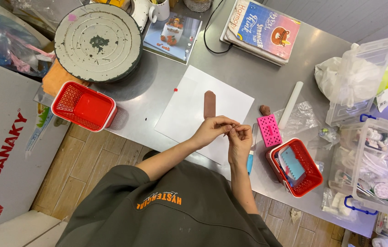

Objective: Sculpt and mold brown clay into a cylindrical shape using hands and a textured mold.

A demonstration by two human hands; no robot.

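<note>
My left hand [213,129] and my right hand [240,140] meet over the near edge of a white paper sheet [189,110]. Their fingertips pinch together on a small bit that is too tiny to make out. A flattened brown clay strip [209,103] lies on the sheet just beyond my left hand. A blue-handled tool [250,161] rests on the steel table [157,77] beside my right wrist. To the right of my hands lie a pink dotted block [269,130], a small brown clay lump [265,110] and a white rolling pin [291,104].
A round grey turntable [98,42] and a red basket [84,106] stand at the left. A second red basket [295,168] with tools sits near the front right. Clear plastic boxes [372,160] and a plastic bag [340,75] crowd the right, and books [262,29] lie at the back.
</note>
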